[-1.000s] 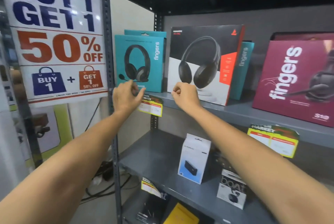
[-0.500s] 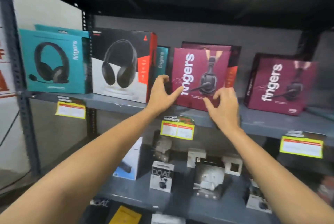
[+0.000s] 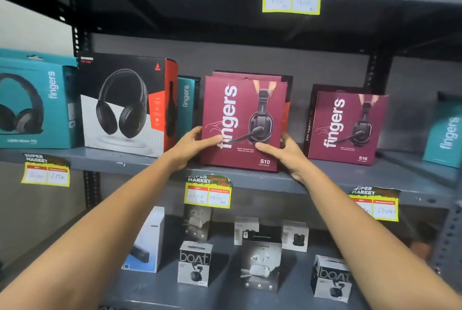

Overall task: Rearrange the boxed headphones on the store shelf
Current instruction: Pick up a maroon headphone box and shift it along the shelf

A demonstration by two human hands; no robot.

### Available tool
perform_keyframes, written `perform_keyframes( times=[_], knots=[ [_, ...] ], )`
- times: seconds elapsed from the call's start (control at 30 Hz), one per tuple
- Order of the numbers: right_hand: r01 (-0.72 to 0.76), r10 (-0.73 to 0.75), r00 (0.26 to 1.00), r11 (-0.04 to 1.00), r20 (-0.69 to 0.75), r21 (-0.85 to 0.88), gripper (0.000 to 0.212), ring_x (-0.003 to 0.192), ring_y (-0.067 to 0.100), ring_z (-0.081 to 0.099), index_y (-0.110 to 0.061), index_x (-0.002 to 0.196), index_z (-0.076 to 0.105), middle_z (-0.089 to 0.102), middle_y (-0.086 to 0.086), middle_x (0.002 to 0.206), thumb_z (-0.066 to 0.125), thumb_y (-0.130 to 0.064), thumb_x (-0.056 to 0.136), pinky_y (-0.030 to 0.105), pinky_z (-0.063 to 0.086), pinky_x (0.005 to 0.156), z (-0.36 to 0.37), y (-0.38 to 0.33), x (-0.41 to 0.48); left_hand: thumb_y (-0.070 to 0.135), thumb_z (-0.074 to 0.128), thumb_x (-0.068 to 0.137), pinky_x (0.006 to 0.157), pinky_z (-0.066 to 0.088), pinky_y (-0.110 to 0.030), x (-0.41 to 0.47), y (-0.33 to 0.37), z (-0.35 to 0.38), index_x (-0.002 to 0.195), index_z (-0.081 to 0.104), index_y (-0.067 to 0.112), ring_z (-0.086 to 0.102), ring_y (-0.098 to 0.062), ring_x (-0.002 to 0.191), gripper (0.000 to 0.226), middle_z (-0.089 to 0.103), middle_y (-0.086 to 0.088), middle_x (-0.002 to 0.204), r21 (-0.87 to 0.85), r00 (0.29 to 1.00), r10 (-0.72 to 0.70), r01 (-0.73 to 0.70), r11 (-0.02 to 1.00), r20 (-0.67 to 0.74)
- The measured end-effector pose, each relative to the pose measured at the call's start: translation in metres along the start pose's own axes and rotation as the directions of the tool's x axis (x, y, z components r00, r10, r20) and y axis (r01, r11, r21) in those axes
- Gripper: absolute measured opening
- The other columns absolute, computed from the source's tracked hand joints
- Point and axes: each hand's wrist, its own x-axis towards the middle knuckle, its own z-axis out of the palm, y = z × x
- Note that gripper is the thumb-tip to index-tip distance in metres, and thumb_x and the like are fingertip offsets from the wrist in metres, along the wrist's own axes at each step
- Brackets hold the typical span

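**Operator:** Gripping is now underway: half a second ago both hands were only arriving at the maroon box point(image 3: 243, 122), fingers spread. Now the left hand point(image 3: 193, 146) is clamping its left edge with the thumb lying across the front, and the right hand point(image 3: 282, 153) is pinching the lower right edge. Neither palm is empty.

**Checker:** What is that meaning for the task?

**Operator:** Contact is being made, so the repositioning step is beginning. The box is sitting at the front of the middle shelf point(image 3: 325, 179), above the yellow price tag point(image 3: 208, 193).

**Checker:** Which way is it pointing?

**Operator:** Its printed face is pointing out toward the wearer. It is standing on its bottom edge, long axis running vertically, leaning slightly back. The brand lettering is reading bottom to top.

**Checker:** What is lying beyond it?

**Operator:** Possibly a second maroon box is standing directly behind; only a top edge is showing. The black-and-red box point(image 3: 127, 104) is standing to its left, and another maroon box point(image 3: 346, 127) is standing apart to its right.
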Motion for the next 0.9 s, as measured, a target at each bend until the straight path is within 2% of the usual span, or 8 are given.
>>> perform_keyframes(
  times=[0.13,0.3,0.37,0.47,0.6,0.67,0.77,0.9],
  knots=[
    [0.019,-0.017,0.998,0.999,-0.053,0.031,0.087,0.094,0.011,0.071,-0.025,0.117,0.061,0.074,-0.002,0.108,0.082,-0.068,0.045,0.030,0.055,0.084,0.001,-0.002,-0.001,0.085,0.069,0.047,0.105,0.047,-0.046,-0.003,0.002,0.004,0.135,0.054,0.008,0.064,-0.028,0.115,0.118,0.066,-0.011,0.128,0.047,0.990,0.025,-0.019,0.999,-0.136],
    [-0.002,0.004,0.999,0.999,-0.053,0.041,0.096,0.096,0.019,0.071,-0.018,0.124,0.058,0.074,0.003,0.108,0.082,-0.068,0.046,0.040,0.054,0.092,0.002,-0.003,-0.002,0.086,0.070,0.041,0.103,0.049,-0.045,-0.009,0.006,0.005,0.138,0.051,0.007,0.066,-0.027,0.111,0.126,0.067,-0.011,0.126,0.045,0.992,-0.002,0.007,0.999,-0.129],
    [0.002,-0.001,0.999,0.999,-0.051,0.032,0.095,0.094,0.016,0.072,-0.020,0.123,0.058,0.074,0.001,0.107,0.082,-0.069,0.045,0.034,0.056,0.085,0.003,-0.003,-0.003,0.084,0.072,0.042,0.102,0.050,-0.044,-0.011,0.008,0.004,0.140,0.049,0.007,0.066,-0.027,0.111,0.127,0.066,-0.012,0.128,0.052,0.994,0.001,0.005,0.999,-0.105],
    [-0.002,0.002,1.000,1.000,-0.005,-0.017,0.072,0.085,0.005,0.072,-0.031,0.110,0.056,0.073,-0.009,0.100,0.082,-0.064,0.051,0.017,0.055,0.066,0.002,-0.007,-0.008,0.074,0.076,0.050,0.103,0.050,-0.043,-0.009,0.005,0.004,0.142,0.046,0.010,0.066,-0.024,0.112,0.115,0.064,-0.009,0.131,0.061,0.997,0.012,-0.008,0.998,-0.072],
    [0.003,0.002,0.999,0.990,0.034,-0.138,0.060,0.089,-0.008,0.058,-0.038,0.115,0.046,0.056,-0.027,0.099,0.078,-0.055,0.067,0.000,0.044,0.059,-0.010,-0.006,-0.020,0.065,0.084,0.052,0.093,0.052,-0.028,-0.008,0.006,0.011,0.133,0.053,0.025,0.068,-0.007,0.105,0.095,0.069,0.009,0.121,0.197,0.999,0.029,-0.037,0.980,0.042],
    [0.048,-0.045,0.999,0.984,0.021,-0.169,0.068,0.105,-0.007,0.049,-0.036,0.130,0.041,0.045,-0.035,0.106,0.074,-0.053,0.073,-0.003,0.039,0.070,-0.007,-0.004,-0.020,0.069,0.082,0.050,0.092,0.052,-0.026,-0.010,0.005,0.009,0.128,0.056,0.030,0.068,-0.003,0.101,0.091,0.070,0.015,0.116,0.235,0.999,0.043,-0.044,0.971,0.013],
    [0.082,-0.096,0.994,0.972,-0.053,-0.222,0.096,0.118,-0.001,0.027,-0.022,0.151,0.022,0.029,-0.023,0.124,0.067,-0.060,0.075,0.016,0.024,0.097,-0.031,-0.003,-0.028,0.070,0.077,0.057,0.094,0.052,-0.032,-0.011,0.011,0.039,0.119,0.059,0.037,0.067,-0.007,0.104,0.073,0.070,0.015,0.115,0.263,0.997,0.083,-0.079,0.962,-0.005],
    [0.115,-0.176,0.968,0.945,-0.180,-0.307,0.080,0.123,-0.002,0.035,-0.021,0.148,0.032,0.036,-0.023,0.130,0.064,-0.053,0.082,0.018,0.028,0.097,-0.094,-0.004,-0.045,0.071,0.068,0.068,0.100,0.048,-0.036,-0.001,0.030,0.113,0.134,0.052,0.031,0.063,-0.013,0.109,0.079,0.067,0.010,0.123,0.345,0.979,0.201,-0.181,0.921,-0.024]
  ],
)
